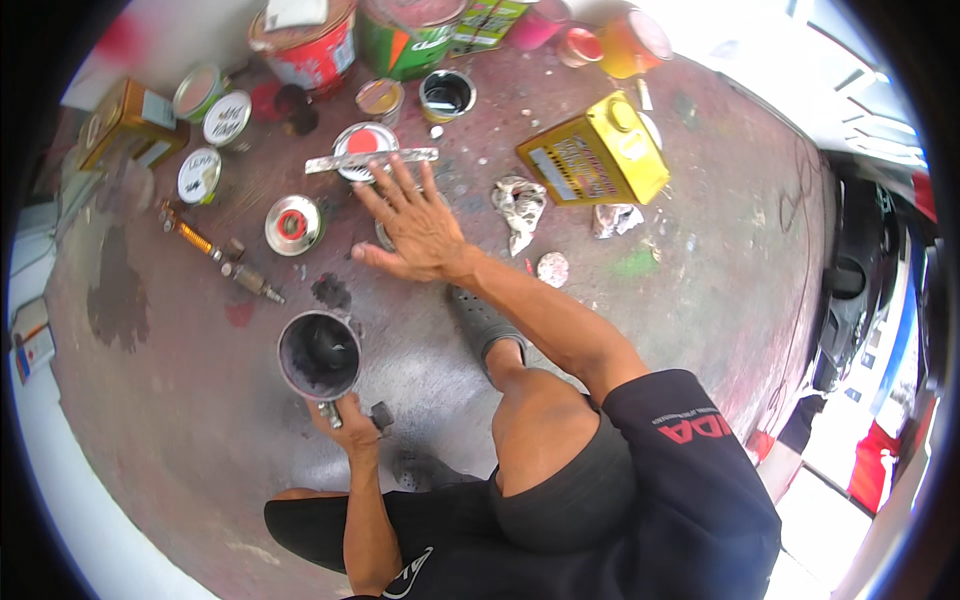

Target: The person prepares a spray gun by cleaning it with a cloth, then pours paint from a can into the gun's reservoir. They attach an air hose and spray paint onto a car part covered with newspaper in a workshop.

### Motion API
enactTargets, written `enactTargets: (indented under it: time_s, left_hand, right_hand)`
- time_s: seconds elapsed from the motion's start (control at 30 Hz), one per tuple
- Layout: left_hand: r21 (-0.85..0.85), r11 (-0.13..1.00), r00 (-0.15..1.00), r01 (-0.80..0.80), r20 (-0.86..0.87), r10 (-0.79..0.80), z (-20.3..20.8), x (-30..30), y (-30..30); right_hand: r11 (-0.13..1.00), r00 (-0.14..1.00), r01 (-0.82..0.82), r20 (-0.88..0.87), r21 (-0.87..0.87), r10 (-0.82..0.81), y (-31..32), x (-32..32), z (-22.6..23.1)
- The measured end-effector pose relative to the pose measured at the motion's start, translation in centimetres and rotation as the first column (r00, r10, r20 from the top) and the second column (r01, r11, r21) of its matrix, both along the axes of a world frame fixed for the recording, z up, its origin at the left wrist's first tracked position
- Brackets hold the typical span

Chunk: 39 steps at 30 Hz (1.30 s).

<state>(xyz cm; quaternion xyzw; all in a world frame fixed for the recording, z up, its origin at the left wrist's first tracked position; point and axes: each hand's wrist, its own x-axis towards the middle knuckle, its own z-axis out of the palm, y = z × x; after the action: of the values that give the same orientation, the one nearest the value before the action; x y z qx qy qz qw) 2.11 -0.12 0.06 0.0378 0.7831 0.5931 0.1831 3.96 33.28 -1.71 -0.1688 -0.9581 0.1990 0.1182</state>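
My left hand (354,428) is closed around the handle of a spray gun with an open, round grey cup (290,362). The inside of the cup looks dark. My right hand (418,232) reaches forward with the palm down and fingers spread, holding nothing. Just beyond its fingertips, a flat, paint-stained stick (325,164) lies across a round can with a red centre (366,139). I cannot tell whether the fingertips touch the stick. Part of another round can is hidden beneath the palm. A smaller silver can with a red cap (292,226) stands left of the right hand.
Several paint tins line the far side, including a red bucket (312,62) and a green one (405,45). A yellow rectangular can (598,155) and a crumpled rag (519,210) are at right. An air fitting with an amber part (195,238) lies left. My shoe (480,322) is close by.
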Motion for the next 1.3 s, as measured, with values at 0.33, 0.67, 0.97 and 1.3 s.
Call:
enactTargets:
  time_s: [0.33,0.67,0.97,1.3]
  left_hand:
    - [0.071,0.920,0.923,0.385,-0.049,-0.383,5.1,2.5,5.3]
    - [0.083,0.873,0.871,0.480,-0.161,-0.464,11.3,3.8,12.2]
    - [0.006,0.790,0.781,0.613,-0.157,-0.605,32.9,6.9,13.0]
    - [0.055,0.444,0.445,0.895,-0.191,-0.875,62.3,19.2,19.9]
  right_hand:
    - [0.579,0.513,0.791,0.301,0.197,-0.804,-1.5,25.4,-5.9]
    - [0.671,0.648,0.740,0.315,-0.043,-0.694,0.5,27.1,-3.8]
    - [0.459,0.556,0.807,0.214,-0.372,-0.803,-6.2,32.6,19.9]
    - [0.017,0.097,0.926,0.195,-0.377,-0.976,-14.8,51.2,57.6]
